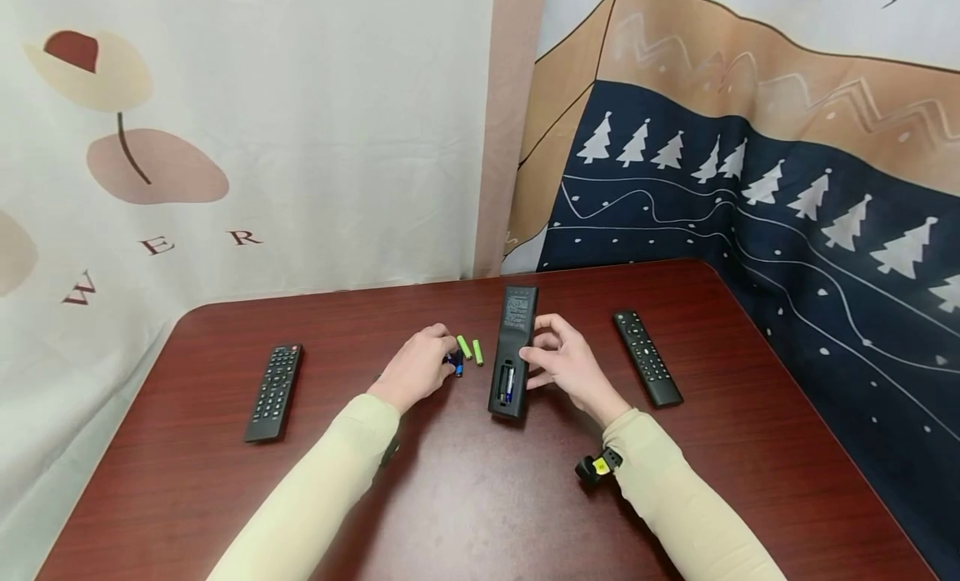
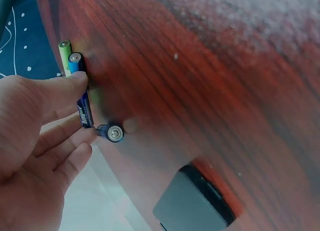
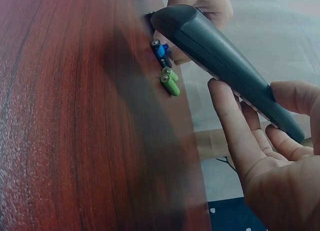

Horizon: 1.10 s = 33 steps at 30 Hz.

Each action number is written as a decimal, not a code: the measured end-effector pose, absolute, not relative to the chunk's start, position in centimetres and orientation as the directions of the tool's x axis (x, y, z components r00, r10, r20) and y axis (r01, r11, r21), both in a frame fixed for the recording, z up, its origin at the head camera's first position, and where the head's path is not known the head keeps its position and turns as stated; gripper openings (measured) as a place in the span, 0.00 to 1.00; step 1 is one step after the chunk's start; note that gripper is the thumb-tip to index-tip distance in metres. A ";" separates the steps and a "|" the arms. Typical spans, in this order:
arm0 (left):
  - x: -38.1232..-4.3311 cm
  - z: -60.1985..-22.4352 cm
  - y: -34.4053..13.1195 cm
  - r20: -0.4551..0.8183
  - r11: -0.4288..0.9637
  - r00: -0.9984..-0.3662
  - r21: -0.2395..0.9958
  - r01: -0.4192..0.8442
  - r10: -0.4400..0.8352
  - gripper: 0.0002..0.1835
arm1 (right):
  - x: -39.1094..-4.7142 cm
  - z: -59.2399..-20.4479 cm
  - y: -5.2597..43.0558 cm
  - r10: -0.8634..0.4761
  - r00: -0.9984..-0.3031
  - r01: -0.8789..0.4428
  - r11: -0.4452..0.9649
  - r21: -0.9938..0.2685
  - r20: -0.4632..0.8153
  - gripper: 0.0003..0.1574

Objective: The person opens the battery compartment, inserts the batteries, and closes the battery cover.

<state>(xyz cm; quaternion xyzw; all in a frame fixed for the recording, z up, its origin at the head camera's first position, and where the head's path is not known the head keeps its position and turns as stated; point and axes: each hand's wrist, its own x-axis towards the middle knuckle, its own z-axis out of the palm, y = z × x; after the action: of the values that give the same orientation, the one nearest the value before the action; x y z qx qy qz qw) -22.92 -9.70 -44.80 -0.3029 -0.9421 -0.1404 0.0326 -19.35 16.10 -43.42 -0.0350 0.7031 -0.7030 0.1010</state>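
My right hand (image 1: 566, 360) holds a black remote control (image 1: 515, 331) back side up, tilted above the table, thumb on one face and fingers under the other. Its battery compartment is uncovered, with a blue-and-silver battery (image 1: 510, 384) inside. Over the table to the left, my left hand (image 1: 420, 364) pinches a blue battery (image 2: 84, 108) with its thumb against the side. A second dark blue battery (image 2: 114, 133) is beside the fingertips in the left wrist view. Two green batteries (image 1: 464, 347) lie just right of this hand; the palm side is hidden in the head view.
One remote control (image 1: 275, 393) lies buttons up on the left of the reddish-brown table (image 1: 465, 498), another (image 1: 647, 358) on the right. Printed curtains (image 1: 337, 147) hang behind the back edge. A dark band with a yellow patch (image 1: 600, 466) is on the right wrist.
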 end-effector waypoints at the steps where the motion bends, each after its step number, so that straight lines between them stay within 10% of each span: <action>1: -22.9 -44.8 -9.7 0.161 0.773 -0.809 0.240 0.588 0.565 0.09 | -19.3 -43.4 16.1 -0.192 -0.977 0.092 0.007 -0.996 -0.092 0.25; 33: -21.5 -43.8 -10.5 0.379 0.724 -0.747 0.233 0.649 0.546 0.03 | -19.3 -43.2 15.7 -0.202 -0.975 0.088 0.011 -0.996 -0.088 0.26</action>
<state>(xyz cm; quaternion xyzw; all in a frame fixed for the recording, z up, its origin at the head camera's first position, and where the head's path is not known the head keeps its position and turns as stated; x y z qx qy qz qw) -21.52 -10.54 -43.79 -0.3256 -0.9174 -0.1781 0.1435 -19.34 15.71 -43.17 -0.0406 0.7033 -0.7022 0.1030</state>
